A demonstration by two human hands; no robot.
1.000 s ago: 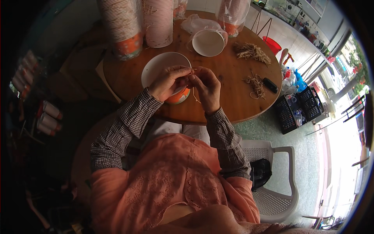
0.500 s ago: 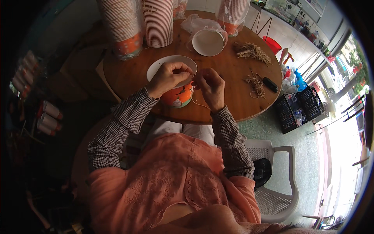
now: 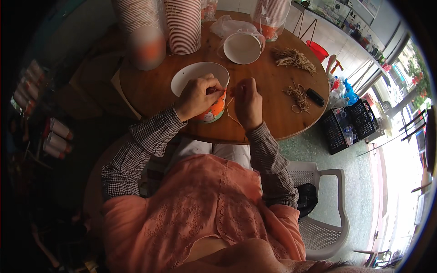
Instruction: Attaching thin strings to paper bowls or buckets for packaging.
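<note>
while pinched shut on it, string (image 3: pixel 231 109) between both hands' fingertips (image 3: pixel 217 89), beside the paper cup (image 3: pixel 210 109).

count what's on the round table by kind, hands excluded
Paper tubs: 2, one at the hands, one lying farther back
Stacks of cups: 3
Piles of twine: 2
Small black object: 1
Total: 8

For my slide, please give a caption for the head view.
Both hands, left and right, work string at a paper cup.

Orange-and-white paper cup (image 3: pixel 210 109) — checked sleeves (image 3: pixel 136 154) — brown round table (image 3: pixel 273 104)
</note>
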